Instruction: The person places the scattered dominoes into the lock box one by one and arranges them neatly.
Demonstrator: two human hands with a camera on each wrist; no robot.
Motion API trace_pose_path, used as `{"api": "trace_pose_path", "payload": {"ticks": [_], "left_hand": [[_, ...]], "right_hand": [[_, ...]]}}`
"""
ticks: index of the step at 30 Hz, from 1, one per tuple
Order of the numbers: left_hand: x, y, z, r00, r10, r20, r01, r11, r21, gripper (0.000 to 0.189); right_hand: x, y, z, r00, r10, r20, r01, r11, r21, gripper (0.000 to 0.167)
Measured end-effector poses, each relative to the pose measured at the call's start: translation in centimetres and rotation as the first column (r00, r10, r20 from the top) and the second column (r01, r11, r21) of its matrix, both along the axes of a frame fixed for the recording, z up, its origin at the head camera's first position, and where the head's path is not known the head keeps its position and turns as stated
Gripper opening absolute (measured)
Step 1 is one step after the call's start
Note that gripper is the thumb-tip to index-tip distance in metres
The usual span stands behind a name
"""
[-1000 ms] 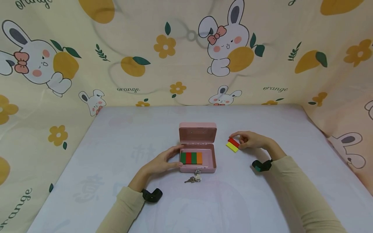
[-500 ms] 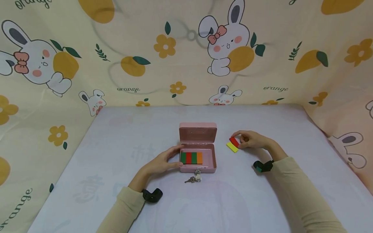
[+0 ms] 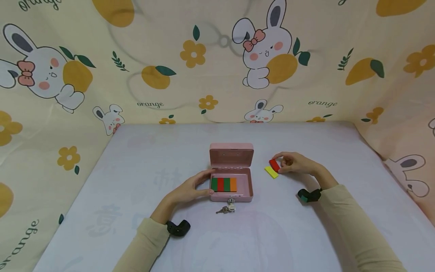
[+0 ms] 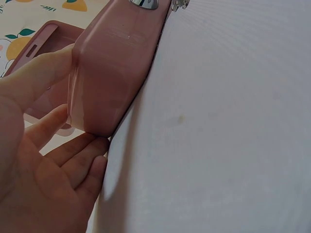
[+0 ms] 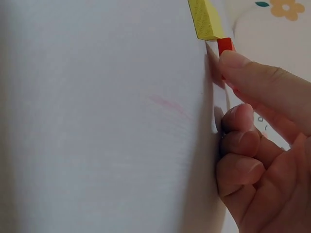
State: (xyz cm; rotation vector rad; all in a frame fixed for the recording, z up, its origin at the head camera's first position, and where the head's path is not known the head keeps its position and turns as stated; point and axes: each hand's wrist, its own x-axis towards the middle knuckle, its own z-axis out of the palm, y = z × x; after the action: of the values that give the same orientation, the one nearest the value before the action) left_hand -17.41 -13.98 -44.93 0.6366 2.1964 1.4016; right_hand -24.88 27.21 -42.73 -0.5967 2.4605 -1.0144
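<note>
A pink metal cash box [image 3: 244, 185] stands with its lid [image 3: 231, 157] raised. Inside lie green, red and orange blocks [image 3: 227, 184], side by side against the left wall. My left hand [image 3: 190, 188] holds the box's left end, thumb near the front corner and fingers towards the back. In the left wrist view the fingers [image 4: 82, 158] touch the box wall [image 4: 109, 73]. To the right of the box, my right hand [image 3: 298, 164] pinches a red block [image 3: 274, 165] between thumb and fingers, tilted slightly off the table. A yellow block [image 3: 271, 172] lies flat just beside it.
Small keys [image 3: 222, 210] hang from the lock [image 3: 231, 204] at the box's front. The white-covered table [image 3: 238, 241] meets a rabbit-and-orange patterned cloth [image 3: 153, 49] at the back and sides. Each wrist carries a black camera [image 3: 178, 228].
My right hand has shifted slightly right and drawn the red block apart from the yellow one, tilting and turning it. The left hand and box have stayed put.
</note>
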Motion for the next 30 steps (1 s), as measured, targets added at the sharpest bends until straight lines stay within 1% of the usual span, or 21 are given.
{"api": "trace_pose_path", "payload": {"ticks": [7,13,22,30], "left_hand": [[0.0,0.0,0.0,1.0,0.001,0.005,-0.001,1.0,-0.006,0.07],[-0.1,0.0,-0.1,1.0,0.01,0.013,-0.009,1.0,-0.011,0.07],[0.0,0.0,0.0,1.0,0.008,0.01,-0.008,1.0,-0.001,0.07],[0.1,0.0,0.0,1.0,0.004,0.012,-0.004,1.0,0.008,0.07]], "right_hand": [[0.2,0.1,-0.1,1.0,-0.03,-0.008,0.03,0.999,-0.014,0.044],[0.4,0.0,0.1,0.999,-0.035,0.003,0.035,0.999,-0.042,0.045],[0.8,-0.1,0.2,0.998,-0.062,0.007,0.063,0.997,-0.037,0.046],[1.1,-0.3,0.2,0.993,-0.118,0.011,0.119,0.992,-0.048,0.048]]}}
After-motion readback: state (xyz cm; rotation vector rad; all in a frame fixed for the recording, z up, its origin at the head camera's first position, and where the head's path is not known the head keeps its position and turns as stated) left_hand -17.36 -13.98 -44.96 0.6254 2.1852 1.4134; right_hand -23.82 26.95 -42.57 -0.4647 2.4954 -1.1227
